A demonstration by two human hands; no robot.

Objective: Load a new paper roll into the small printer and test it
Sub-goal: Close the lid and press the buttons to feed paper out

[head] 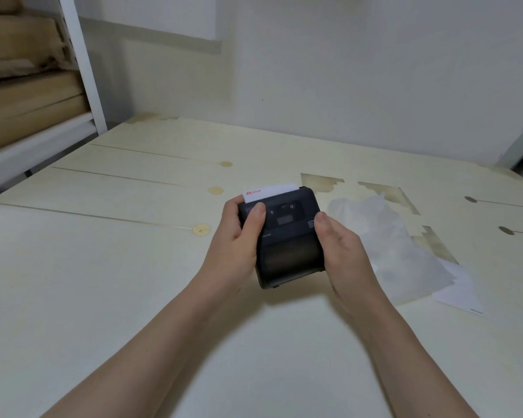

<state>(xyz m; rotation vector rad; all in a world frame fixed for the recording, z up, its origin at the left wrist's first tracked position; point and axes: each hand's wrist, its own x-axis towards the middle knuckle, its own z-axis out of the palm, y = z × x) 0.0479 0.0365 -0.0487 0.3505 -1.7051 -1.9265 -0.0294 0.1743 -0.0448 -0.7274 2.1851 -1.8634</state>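
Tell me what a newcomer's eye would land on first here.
The small black printer sits at the centre, gripped between the left hand and right hand over the pale table. A white paper strip with red print sticks out of its far end. To its right lies crumpled translucent wrapping.

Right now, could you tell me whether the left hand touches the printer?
Touching. The head view shows the left hand gripping the printer, thumb on its top face.

Printer on table; wrapper, perhaps, right.
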